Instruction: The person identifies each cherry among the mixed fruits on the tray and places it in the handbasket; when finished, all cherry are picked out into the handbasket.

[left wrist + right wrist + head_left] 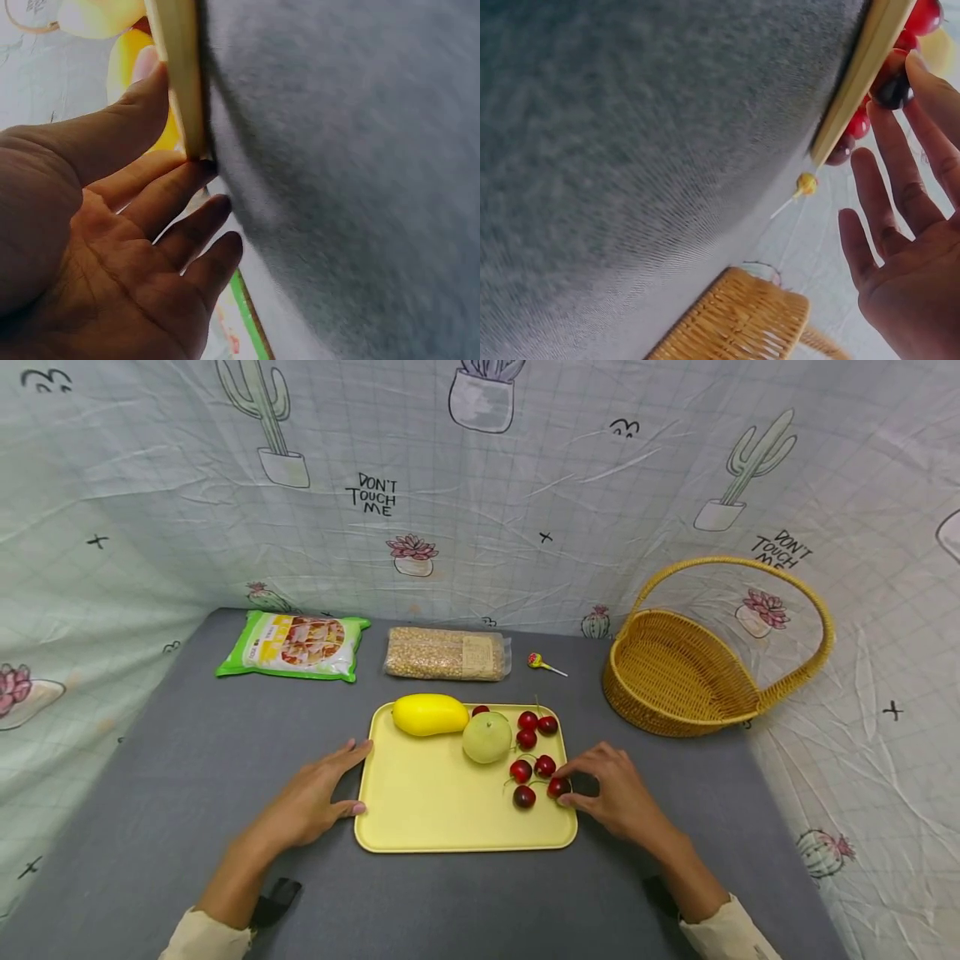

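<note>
A pale yellow tray [435,810] lies on the grey table. My left hand [315,797] rests at its left edge, fingers spread, with the thumb and index fingertips over the rim in the left wrist view. Near the tray's right rim, my right hand [618,793] pinches a dark red cherry [558,787] between thumb and fingers; its last two fingers stay extended in the right wrist view. Several other cherries [521,770] lie on the tray's right half. A round green fruit [487,737] sits beside them, and a yellow mango [430,715] lies at the back left.
Behind the tray lie a green-and-white food bag [296,646], a clear pack of beige grains [447,654] and a lollipop [545,664]. A wicker basket [678,672] with a tall handle stands at the back right. Cactus-print cloth [480,527] hangs behind the table.
</note>
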Demonstrator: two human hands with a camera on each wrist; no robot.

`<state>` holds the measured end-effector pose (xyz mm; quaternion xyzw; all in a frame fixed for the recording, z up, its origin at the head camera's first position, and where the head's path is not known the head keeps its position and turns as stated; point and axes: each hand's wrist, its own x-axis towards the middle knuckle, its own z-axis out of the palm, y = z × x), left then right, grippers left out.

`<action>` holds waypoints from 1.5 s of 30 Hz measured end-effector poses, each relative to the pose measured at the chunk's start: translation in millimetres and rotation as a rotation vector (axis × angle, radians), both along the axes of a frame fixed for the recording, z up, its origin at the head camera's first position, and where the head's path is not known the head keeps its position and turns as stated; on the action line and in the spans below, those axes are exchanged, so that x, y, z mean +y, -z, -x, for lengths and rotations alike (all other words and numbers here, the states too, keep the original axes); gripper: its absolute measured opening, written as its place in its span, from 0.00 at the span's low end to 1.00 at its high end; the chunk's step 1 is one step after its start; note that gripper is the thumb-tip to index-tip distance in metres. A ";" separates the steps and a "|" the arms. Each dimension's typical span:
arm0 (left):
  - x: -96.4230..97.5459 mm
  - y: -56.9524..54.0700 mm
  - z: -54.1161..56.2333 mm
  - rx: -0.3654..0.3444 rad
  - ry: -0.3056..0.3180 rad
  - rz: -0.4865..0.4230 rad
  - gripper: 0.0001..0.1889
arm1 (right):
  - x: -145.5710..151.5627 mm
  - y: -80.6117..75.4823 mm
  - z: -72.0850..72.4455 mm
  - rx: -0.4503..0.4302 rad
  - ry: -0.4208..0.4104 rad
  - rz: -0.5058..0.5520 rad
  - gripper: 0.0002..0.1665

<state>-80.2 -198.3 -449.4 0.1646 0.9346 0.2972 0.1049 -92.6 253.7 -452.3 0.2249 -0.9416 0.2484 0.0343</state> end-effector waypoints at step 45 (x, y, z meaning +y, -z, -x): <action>8.9 -0.4 -4.2 -0.079 -0.062 -0.004 0.48 | 50.8 -60.9 50.1 0.161 0.178 0.126 0.21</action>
